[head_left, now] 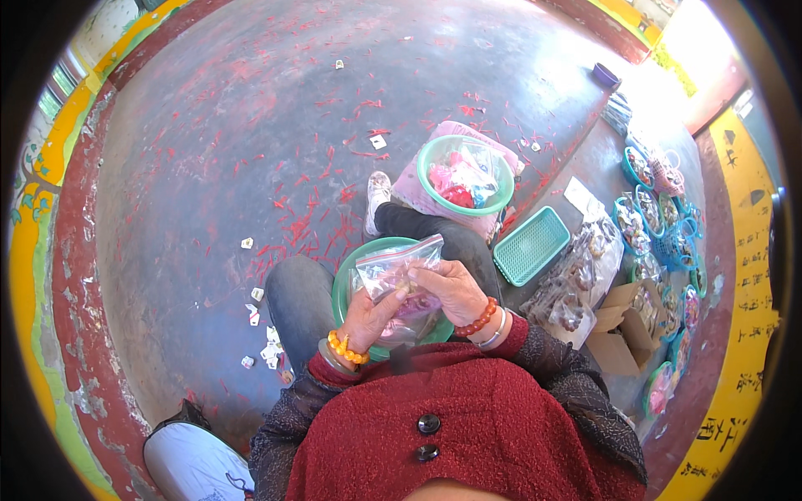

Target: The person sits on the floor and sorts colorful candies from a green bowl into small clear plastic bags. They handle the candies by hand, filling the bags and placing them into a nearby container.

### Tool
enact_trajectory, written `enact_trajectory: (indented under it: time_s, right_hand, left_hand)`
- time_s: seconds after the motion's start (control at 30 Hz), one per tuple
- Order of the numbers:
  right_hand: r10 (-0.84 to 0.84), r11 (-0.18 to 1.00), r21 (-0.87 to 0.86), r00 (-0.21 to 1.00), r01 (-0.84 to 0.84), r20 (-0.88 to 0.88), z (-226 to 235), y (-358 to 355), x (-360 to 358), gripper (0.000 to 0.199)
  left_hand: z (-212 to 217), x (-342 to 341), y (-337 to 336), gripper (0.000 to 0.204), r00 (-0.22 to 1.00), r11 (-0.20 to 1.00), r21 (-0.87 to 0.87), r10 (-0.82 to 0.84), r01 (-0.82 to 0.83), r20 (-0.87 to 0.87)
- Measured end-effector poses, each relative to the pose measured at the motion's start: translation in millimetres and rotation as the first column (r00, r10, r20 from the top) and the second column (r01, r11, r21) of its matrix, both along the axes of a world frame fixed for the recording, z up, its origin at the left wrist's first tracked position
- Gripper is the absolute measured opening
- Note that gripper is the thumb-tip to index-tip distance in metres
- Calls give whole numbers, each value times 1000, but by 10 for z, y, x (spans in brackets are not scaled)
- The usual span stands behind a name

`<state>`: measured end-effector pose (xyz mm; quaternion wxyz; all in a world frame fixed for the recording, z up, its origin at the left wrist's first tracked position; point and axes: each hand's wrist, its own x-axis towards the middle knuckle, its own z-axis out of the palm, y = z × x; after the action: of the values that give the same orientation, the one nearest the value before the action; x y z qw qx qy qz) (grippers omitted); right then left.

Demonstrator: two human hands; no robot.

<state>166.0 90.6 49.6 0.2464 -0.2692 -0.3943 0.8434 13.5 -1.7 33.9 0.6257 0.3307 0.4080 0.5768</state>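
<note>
Wore a red garment (pixel 468 401) at bottom centre and, mid-frame, gripped a clear zip bag (pixel 386 269) with fingers of left hand (pixel 368 322) and right hand (pixel 455 292) above a green basin (pixel 340 292), seemingly partway done, sealing unclear, with pink items (pixel 457 174) left upper centre.

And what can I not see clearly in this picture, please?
Head view:
Clear bag: contents partly covered by left hand and right hand.
Green bowl beneath: inside mostly hidden by bag and hands.
Blue basket at right: items too small to identify.
Pale object, lower left: cut off by the lower edge.
</note>
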Motion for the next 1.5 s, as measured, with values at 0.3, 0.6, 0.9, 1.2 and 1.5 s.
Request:
enact_trajectory:
  time_s: [0.3, 0.6, 0.9, 1.2, 1.5]
  right_hand:
    - [-68, 972, 224, 997, 77, -48, -146, 0, 36, 18]
    - [-260, 966, -9, 965, 260, -44, -217, -39, -23, 14]
    - [-319, 943, -100, 947, 316, -19, -266, -40, -67, 12]
    - [-495, 167, 979, 869, 121, -23, 16, 18, 6, 38]
    - [-176, -75, 919, 912, -387, 369, -49, -47, -10, 51]
  left_hand:
    - [-75, 4, -5, 34, 950, 986, 118, 143, -114, -278]
    - [-72, 55, 26, 24, 957, 948, -223, 259, -226, 132]
    - [-152, 130, 124, 22, 914, 919, -186, 377, -349, 150]
    - [-153, 54, 117, 37, 883, 902, -216, 417, -374, 217]
    - [-192, 21, 94, 38, 885, 895, -188, 435, -405, 166]
